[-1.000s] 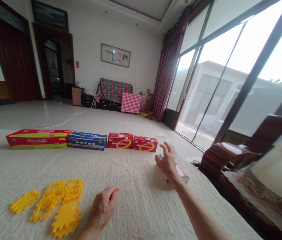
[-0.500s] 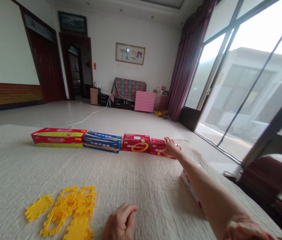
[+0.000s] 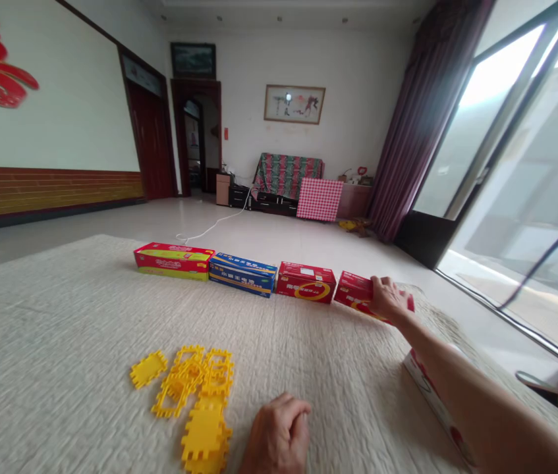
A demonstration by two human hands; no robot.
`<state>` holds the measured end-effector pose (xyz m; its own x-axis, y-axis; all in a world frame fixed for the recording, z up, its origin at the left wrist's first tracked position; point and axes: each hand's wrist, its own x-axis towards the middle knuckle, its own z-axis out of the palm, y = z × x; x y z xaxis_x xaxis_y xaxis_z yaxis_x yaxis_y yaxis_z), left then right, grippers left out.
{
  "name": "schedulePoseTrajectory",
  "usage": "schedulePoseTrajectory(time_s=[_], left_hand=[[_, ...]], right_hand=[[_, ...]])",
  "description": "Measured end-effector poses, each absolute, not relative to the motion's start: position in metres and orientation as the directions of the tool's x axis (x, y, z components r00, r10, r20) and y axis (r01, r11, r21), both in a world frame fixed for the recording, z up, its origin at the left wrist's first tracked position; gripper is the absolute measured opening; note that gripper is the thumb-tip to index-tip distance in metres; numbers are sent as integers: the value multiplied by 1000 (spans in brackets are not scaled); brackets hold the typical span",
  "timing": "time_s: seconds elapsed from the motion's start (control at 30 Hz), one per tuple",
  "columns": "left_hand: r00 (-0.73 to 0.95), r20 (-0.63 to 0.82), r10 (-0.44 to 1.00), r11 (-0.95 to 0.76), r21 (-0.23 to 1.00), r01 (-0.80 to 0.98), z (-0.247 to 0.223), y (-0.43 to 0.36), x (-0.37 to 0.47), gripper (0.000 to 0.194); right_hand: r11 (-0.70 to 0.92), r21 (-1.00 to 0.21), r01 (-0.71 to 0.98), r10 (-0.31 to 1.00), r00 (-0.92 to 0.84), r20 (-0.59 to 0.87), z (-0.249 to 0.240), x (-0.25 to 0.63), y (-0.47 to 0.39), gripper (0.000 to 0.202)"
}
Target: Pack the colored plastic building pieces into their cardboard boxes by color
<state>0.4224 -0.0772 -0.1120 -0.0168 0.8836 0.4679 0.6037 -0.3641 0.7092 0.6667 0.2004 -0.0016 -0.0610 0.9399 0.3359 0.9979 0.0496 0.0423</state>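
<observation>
At the right end of a row of boxes, my right hand (image 3: 388, 297) grips a red box (image 3: 354, 289) from above, fingers over its top and near side. Part of this box is hidden under the hand. To its left stands another red box (image 3: 306, 283) with a yellow ring print, then a blue battery box (image 3: 242, 274), then a red and lime-green box (image 3: 174, 262). My left hand (image 3: 279, 431) rests curled into a fist on the cream quilted cover, with nothing seen in it.
Yellow interlocking plastic pieces (image 3: 204, 428) lie left of my left hand. A white box (image 3: 429, 388) with red marks sits partly behind my right forearm. The cream cover (image 3: 85, 329) ends just beyond the row; tiled floor (image 3: 269, 237) and a white cable (image 3: 214, 227) lie past it.
The view has swung left, so everything appears further right. My right hand now closes more over the end red box, which stands slightly apart from its neighbour. My left fist stays down.
</observation>
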Motion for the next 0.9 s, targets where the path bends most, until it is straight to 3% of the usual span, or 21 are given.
schedulePoseTrajectory(time_s=[0.13,0.33,0.5,0.7,0.9], left_hand=[[-38,453,891,-344,727,594,-108,-78,425,26],[-64,410,910,-323,795,513,-101,-80,425,26],[-65,405,912,-329,816,475,-95,-81,422,29],[-402,481,779,-347,865,362,-92,-81,416,43],[-462,505,729,-367,858,359,-79,-100,407,50]], right_hand=[[49,77,996,893,-79,443,23,658,173,50],[198,194,961,815,-271,512,55,631,114,47],[200,101,975,870,-224,439,63,624,70,47],[369,-66,927,872,-321,371,39,599,5,59],[458,-211,864,868,-383,315,7,565,-60,60]])
